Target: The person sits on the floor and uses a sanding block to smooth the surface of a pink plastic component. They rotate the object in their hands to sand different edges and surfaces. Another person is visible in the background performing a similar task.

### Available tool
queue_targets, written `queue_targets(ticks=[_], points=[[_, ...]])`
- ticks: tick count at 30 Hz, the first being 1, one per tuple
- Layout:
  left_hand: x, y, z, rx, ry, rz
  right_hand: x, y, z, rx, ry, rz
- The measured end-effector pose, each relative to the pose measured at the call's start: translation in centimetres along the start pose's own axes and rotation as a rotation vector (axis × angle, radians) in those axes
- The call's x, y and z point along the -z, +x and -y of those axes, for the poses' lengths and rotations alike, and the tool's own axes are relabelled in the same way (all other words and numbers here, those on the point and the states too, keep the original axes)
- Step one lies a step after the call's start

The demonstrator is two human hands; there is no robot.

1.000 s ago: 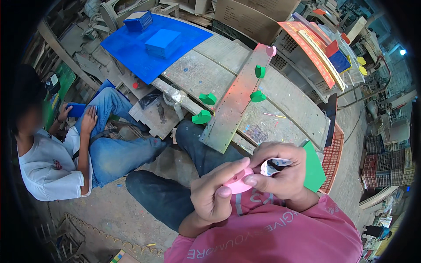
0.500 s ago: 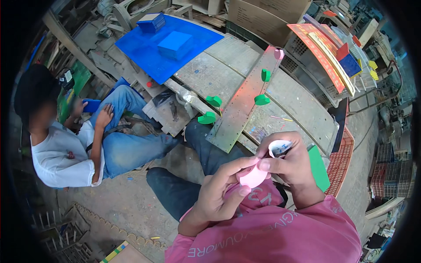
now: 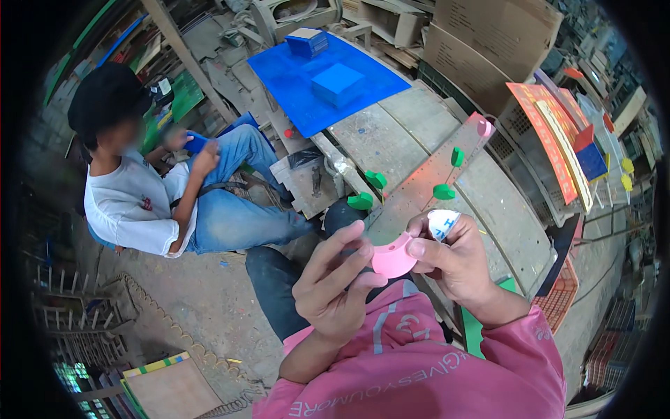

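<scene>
A small pink curved piece (image 3: 394, 260) with a hole in its inner edge is held up in front of my shirt. My left hand (image 3: 333, 283) pinches its left end between thumb and a finger, the index finger raised. At the other end, the thumb of my right hand (image 3: 453, 262) presses on the piece. Also in that hand, a curled white strip (image 3: 444, 222) with blue print on it sticks up between the fingers. The fingers behind the piece are partly hidden.
Beyond my hands, a long drilled board (image 3: 433, 167) carries green pieces (image 3: 444, 191) on pins and a pink piece (image 3: 484, 128). Blue blocks (image 3: 338, 85) lie on a blue sheet (image 3: 286, 66). To the left sits a co-worker (image 3: 139, 195) holding a blue piece. Right: a red basket (image 3: 564, 286).
The view has swung, shifting the scene rightward. The pink piece has been turned, so its hole shows. My left index finger has lifted off it, and the white strip has tilted in my right hand.
</scene>
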State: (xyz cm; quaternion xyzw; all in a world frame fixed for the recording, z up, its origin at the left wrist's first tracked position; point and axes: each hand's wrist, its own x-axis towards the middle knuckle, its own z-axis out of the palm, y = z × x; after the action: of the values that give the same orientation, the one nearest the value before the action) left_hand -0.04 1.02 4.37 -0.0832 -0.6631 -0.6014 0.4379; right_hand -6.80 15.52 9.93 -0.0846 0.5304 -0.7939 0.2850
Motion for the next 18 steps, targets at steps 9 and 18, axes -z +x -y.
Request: queue_targets(ticks=[9,18], points=[[0.7,4.2,1.4,-0.066,0.142,0.16,0.5,3.2,2.0,0.074,-0.247,0.059],[3.0,3.6,1.7,-0.18,0.152,-0.058,-3.2,5.7,1.9,-0.086,-0.11,0.281]])
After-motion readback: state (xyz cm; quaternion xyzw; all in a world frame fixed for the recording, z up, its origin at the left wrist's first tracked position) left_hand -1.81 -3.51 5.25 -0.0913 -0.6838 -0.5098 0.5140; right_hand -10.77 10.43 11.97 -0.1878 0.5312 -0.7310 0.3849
